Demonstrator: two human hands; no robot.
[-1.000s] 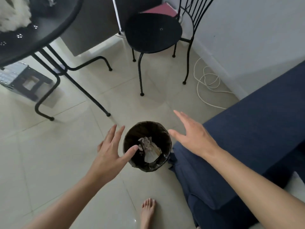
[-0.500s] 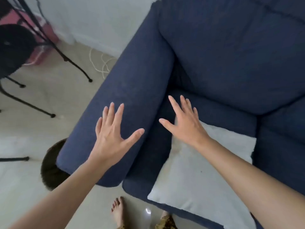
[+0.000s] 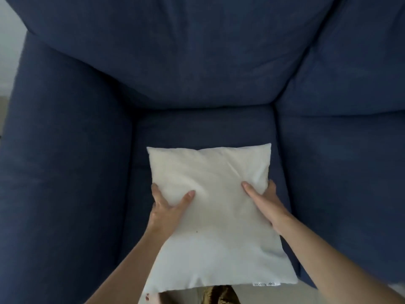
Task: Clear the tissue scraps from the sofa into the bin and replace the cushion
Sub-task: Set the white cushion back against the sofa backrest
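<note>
A white square cushion (image 3: 214,172) lies over the seat of the dark blue sofa (image 3: 197,62), its near edge hanging past the seat front. My left hand (image 3: 168,207) grips the cushion's left edge, thumb pressed on top and fingers under it. On the opposite edge, my right hand (image 3: 265,200) holds it the same way. No tissue scraps show on the sofa. The bin is out of view.
The sofa's thick left armrest (image 3: 65,172) runs down the left side. A second seat cushion (image 3: 341,172) lies to the right. A strip of pale floor (image 3: 4,106) and wall shows at the far left. My foot and patterned clothing show at the bottom edge.
My view swung from the bin on the floor to the sofa seat. Both hands, open and empty before, have closed on the sides of the white cushion.
</note>
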